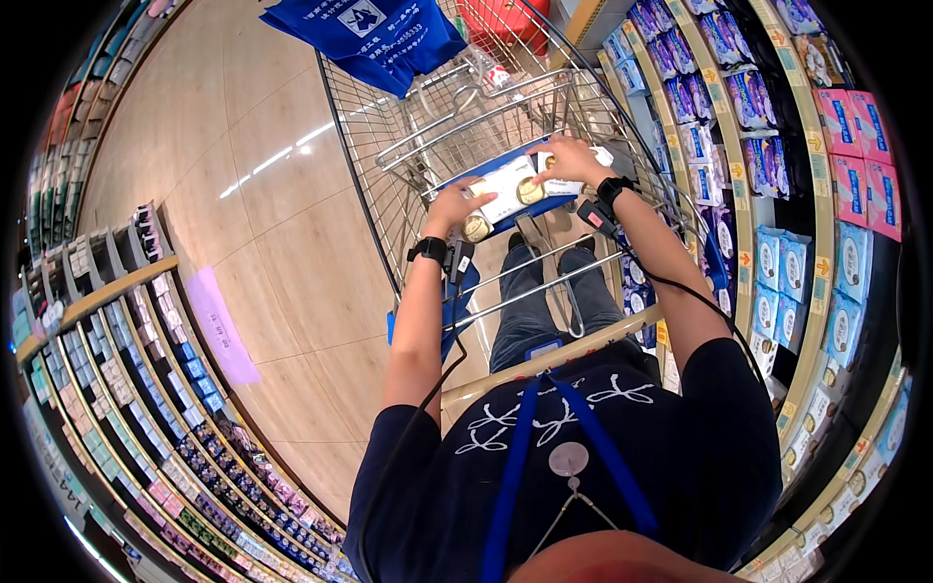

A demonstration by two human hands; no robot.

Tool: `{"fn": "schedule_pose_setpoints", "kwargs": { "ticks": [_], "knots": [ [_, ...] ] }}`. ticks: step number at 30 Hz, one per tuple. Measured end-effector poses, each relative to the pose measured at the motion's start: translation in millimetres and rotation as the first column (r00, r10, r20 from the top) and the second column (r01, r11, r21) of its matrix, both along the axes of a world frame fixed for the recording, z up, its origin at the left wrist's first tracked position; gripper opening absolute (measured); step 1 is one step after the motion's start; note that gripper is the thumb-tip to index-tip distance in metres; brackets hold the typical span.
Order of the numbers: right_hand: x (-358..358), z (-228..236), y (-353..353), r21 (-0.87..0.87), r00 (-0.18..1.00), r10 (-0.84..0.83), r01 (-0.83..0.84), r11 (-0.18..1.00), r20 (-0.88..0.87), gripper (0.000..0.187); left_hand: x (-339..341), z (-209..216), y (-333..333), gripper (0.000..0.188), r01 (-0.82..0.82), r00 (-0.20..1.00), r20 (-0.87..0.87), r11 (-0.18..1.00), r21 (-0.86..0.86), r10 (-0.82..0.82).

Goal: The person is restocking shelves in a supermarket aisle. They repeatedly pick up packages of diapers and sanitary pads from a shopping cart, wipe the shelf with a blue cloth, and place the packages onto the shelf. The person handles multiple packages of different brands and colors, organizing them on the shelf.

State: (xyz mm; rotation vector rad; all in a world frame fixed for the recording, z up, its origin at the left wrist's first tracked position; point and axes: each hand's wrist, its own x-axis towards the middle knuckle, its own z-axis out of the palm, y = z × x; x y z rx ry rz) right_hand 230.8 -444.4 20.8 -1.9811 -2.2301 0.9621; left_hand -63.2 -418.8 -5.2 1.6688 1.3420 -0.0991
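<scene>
White soft packs with round cream-and-gold pictures lie in a row over the blue seat flap [505, 226] of a wire shopping cart [408, 154]. My left hand [453, 208] is closed around the row's left end, with its thumb on the front of a white pack [505, 188]. Closed over the right end, my right hand [571, 161] grips another white pack [562, 186], with its thumb toward the middle one. The undersides of the packs and several fingertips are hidden.
A blue bag [374, 39] hangs on the cart's far left, and a red basket [505, 21] stands at its far end. Shelves of purple packs [748, 97] and pink boxes [860, 136] rise on my right. A low stocked shelf [165, 389] runs along the left.
</scene>
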Motion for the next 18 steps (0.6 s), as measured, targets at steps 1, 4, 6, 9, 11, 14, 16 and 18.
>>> {"fn": "schedule_pose_setpoints", "kwargs": {
  "ticks": [1,4,6,9,11,14,16,18],
  "knots": [
    [6,-3,0,0.039,0.999,-0.023,0.024,0.999,-0.026,0.069,-4,0,3,0.095,-0.039,0.999,0.005,0.999,-0.001,0.039],
    [21,-8,6,0.095,0.969,-0.238,0.243,0.965,-0.059,0.076,-19,-1,5,0.096,-0.198,0.980,-0.002,0.980,0.026,0.199],
    [30,-15,13,0.165,0.920,-0.337,0.370,0.914,-0.198,0.084,-30,-5,8,0.097,-0.326,0.941,-0.081,0.944,0.056,0.330],
    [37,-8,28,-0.047,0.817,-0.548,0.549,0.834,-0.180,0.078,-53,-11,10,0.099,-0.546,0.837,-0.014,0.836,-0.049,0.546],
    [59,-33,32,-0.428,0.689,-0.681,0.552,0.715,-0.250,0.078,-69,-35,9,0.106,-0.683,0.684,0.073,0.673,-0.283,0.725],
    [54,-61,25,-0.600,0.519,-0.726,0.425,0.678,-0.452,0.081,-84,-77,2,0.108,-0.652,0.487,0.108,0.444,-0.615,0.866],
    [36,-52,-3,-0.473,0.459,-0.661,0.466,0.748,-0.593,0.091,-59,-39,-6,0.094,-0.652,0.571,0.143,0.552,-0.520,0.809],
    [46,-47,-2,-0.620,0.508,-0.708,0.367,0.693,-0.490,0.097,-52,-27,-9,0.079,-0.476,0.789,0.169,0.763,-0.438,0.590]
  ]
}}
